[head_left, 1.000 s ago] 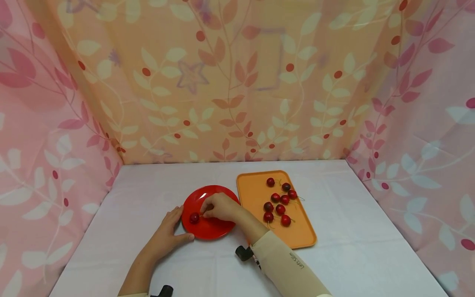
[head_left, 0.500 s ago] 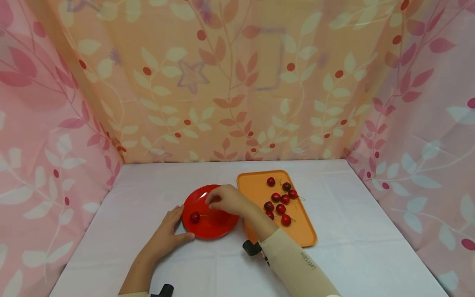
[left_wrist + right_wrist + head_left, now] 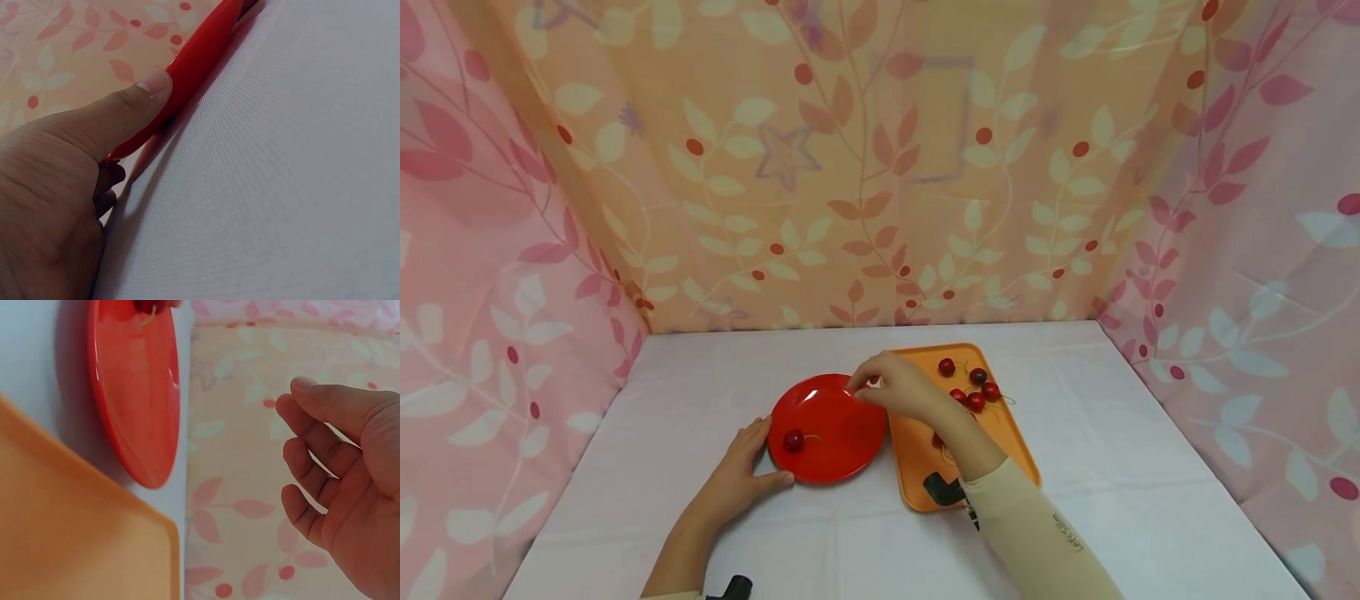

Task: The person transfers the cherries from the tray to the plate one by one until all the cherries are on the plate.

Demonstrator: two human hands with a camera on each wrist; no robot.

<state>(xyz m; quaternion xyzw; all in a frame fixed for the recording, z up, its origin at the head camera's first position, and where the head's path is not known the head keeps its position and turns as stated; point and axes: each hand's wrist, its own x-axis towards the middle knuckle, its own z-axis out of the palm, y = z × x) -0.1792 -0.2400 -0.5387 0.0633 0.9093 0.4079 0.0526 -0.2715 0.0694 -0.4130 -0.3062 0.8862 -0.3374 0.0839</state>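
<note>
A red plate [image 3: 838, 442] lies on the white table with one cherry [image 3: 793, 440] on its left part. My left hand [image 3: 741, 471] rests at the plate's left rim, thumb against the edge [image 3: 187, 69]; the fingers lie loosely along it. My right hand [image 3: 895, 387] hovers above the gap between the plate and the orange tray [image 3: 1000, 454], fingers loosely curled and empty [image 3: 337, 487]. Several cherries [image 3: 973, 392] lie on the tray, some hidden behind my right forearm.
Patterned cloth walls close in the table at the back, left and right. White cloth covers the table [image 3: 1112, 500], with bare surface to the right of the tray and in front of the plate.
My right hand let go of the cherry on the plate, lifted and moved right toward the orange tray. The left hand and plate stayed put.
</note>
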